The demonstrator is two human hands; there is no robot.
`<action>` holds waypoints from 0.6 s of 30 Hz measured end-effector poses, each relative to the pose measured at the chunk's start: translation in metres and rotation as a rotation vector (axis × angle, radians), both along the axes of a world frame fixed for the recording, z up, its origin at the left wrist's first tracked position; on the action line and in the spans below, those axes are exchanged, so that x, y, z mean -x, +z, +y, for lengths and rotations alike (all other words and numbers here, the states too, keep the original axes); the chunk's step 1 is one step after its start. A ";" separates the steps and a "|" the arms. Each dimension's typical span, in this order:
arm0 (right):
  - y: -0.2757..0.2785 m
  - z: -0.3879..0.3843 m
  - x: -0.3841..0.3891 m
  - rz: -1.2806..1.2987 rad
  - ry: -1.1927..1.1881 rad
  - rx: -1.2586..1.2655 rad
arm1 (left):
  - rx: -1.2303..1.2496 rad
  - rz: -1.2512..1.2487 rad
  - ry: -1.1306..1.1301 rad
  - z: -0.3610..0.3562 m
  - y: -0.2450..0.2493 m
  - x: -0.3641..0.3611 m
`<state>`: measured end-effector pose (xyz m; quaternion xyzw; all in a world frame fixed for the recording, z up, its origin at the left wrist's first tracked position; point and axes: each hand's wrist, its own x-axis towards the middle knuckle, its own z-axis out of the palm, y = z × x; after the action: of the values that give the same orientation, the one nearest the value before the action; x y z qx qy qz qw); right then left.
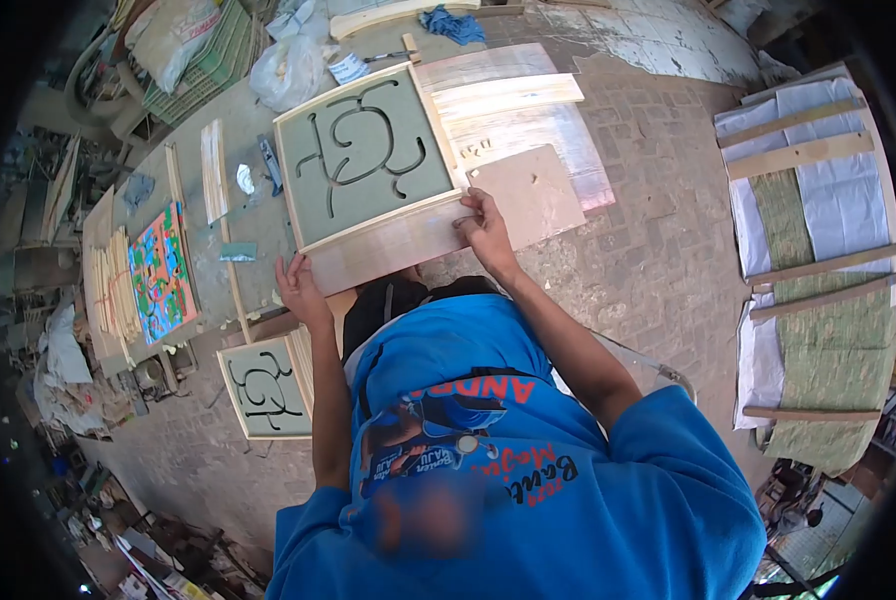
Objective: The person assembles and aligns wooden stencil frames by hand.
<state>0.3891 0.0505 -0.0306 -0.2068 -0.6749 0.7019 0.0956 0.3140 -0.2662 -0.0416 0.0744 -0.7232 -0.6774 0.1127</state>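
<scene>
Framed panel [370, 150] is seen on worktable [263, 228], fwd of both hands; nr rail is bordered by pale board [378, 247]. Approx. square, long axis unclear; far edge is pointed fwd, slightly L. L hand [303, 292] & R hand [485, 237], part-curled, are placed equally close, at nr corners; grip can't be told.

A single camera on the person's head looked forward and steeply down over the blue shirt [568, 480], which filled the lower middle at close range. The left hand [303, 288] and right hand [486, 238] showed farther out, above the centre, with the framed board [373, 150] just past them, seen mostly from above. The table [259, 222] spread to the upper left, the brick floor [668, 255] to the right. The wide lens curved straight edges and darkened the corners.
</scene>
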 end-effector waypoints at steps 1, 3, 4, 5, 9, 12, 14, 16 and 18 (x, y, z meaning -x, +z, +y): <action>-0.002 0.000 0.001 0.003 -0.016 0.007 | -0.029 -0.012 0.008 -0.001 -0.001 0.000; -0.006 -0.001 0.000 0.011 -0.020 -0.046 | -0.046 -0.025 0.000 -0.001 0.005 -0.001; -0.006 -0.001 0.000 0.013 -0.037 -0.035 | -0.055 -0.079 0.019 0.000 0.012 -0.001; -0.007 -0.001 -0.001 0.013 -0.037 -0.055 | -0.062 -0.133 0.037 0.002 0.019 -0.001; -0.014 -0.003 0.000 0.032 -0.095 -0.098 | -0.113 -0.253 0.041 -0.006 0.021 0.007; -0.008 -0.002 -0.002 0.040 -0.140 -0.131 | -0.110 -0.335 0.057 -0.006 0.030 0.010; -0.003 -0.003 -0.005 0.054 -0.136 -0.165 | -0.095 -0.340 0.055 -0.004 0.032 0.008; 0.001 -0.003 -0.006 0.046 -0.136 -0.157 | -0.095 -0.342 0.059 -0.005 0.031 0.009; 0.003 -0.002 -0.005 0.041 -0.132 -0.160 | -0.053 -0.330 0.052 -0.004 0.029 0.009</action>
<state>0.3940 0.0486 -0.0278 -0.2281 -0.7114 0.6422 0.1717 0.3052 -0.2701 -0.0129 0.2062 -0.7115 -0.6717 0.0076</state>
